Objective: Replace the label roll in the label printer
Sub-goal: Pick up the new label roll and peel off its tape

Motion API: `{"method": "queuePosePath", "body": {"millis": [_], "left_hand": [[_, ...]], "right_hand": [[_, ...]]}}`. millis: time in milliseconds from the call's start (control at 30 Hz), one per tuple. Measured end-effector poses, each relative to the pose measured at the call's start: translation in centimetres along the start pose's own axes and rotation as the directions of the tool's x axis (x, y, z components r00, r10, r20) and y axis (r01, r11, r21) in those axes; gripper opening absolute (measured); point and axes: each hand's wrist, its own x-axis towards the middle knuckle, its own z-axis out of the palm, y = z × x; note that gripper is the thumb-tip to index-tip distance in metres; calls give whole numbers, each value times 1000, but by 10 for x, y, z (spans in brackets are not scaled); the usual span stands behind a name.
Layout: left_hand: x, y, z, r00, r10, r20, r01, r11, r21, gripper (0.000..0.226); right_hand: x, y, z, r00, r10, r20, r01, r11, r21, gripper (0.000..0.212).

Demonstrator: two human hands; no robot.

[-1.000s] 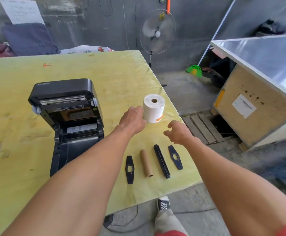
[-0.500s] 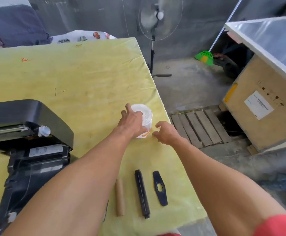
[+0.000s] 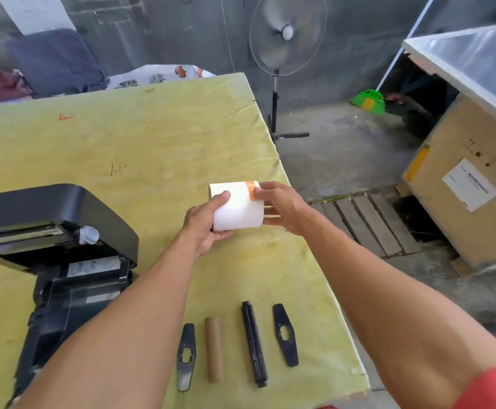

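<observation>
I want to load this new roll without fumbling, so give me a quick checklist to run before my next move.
1. New label roll secure: ok, left hand and right hand both hold it above the table.
2. Seal removed: not ok, orange tape is on the roll.
3. Printer lid open: ok.
4. Old core out: ok, cardboard tube lies on the table.
5. Spindle and side guides at hand: ok, laid beside the tube.
6. Roll bay clean: cannot tell.
</observation>
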Motion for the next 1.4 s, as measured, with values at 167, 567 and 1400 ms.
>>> {"method": "queuePosePath", "body": {"millis": [167, 567, 1400], "left_hand": [[-22, -3, -20, 999, 3, 33, 2, 988, -152, 33], [-77, -30, -57, 976, 203, -84, -211, 972, -104, 42], [-62, -41, -60, 993, 70, -97, -84, 985, -148, 47]], "right_hand": [[-33, -15, 37, 988, -154, -25, 147, 972, -186, 49], [-103, -21, 86, 918, -382, -103, 260, 780, -569, 11], [-119, -21, 61, 857, -504, -110, 385, 766, -514, 9]]}}
